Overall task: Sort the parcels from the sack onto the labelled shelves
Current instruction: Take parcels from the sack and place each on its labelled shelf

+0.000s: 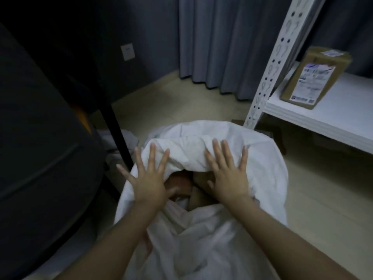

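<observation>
Dim room, view looking down at the floor. A white sack (201, 229) is seen lying on the pale floor (312, 209), mouth facing up and toward the near side, its far rim folded over in a thick roll.

Left hand (148, 184): fingers (151, 156) are spread wide and straight, nothing gripped. The palm is laid over the left edge of the sack mouth; fingertips reach onto the folded rim. The thumb is angled in toward the opening.

Right hand (229, 178): fingers (226, 152) also spread wide and flat, nothing clasped. They are pressed on the folded rim at the right of the opening, thumb pointing down toward the dark gap.

Between the two hands the sack mouth is open. Brown cardboard parcels (201, 190) are glimpsed inside, partly shadowed; their number cannot be told.

To the far right, a white metal rack is noted: a perforated upright (270, 63) and a white shelf (333, 116). One brown box (314, 77) with a white printed label is stood on that shelf, leaning slightly, well apart from the sack. The label text is too blurred to read.

Grey curtains (228, 41) hang at the far wall. A large dark shape (36, 128) and a black leg (115, 126) fill the left side, just beside the sack.
</observation>
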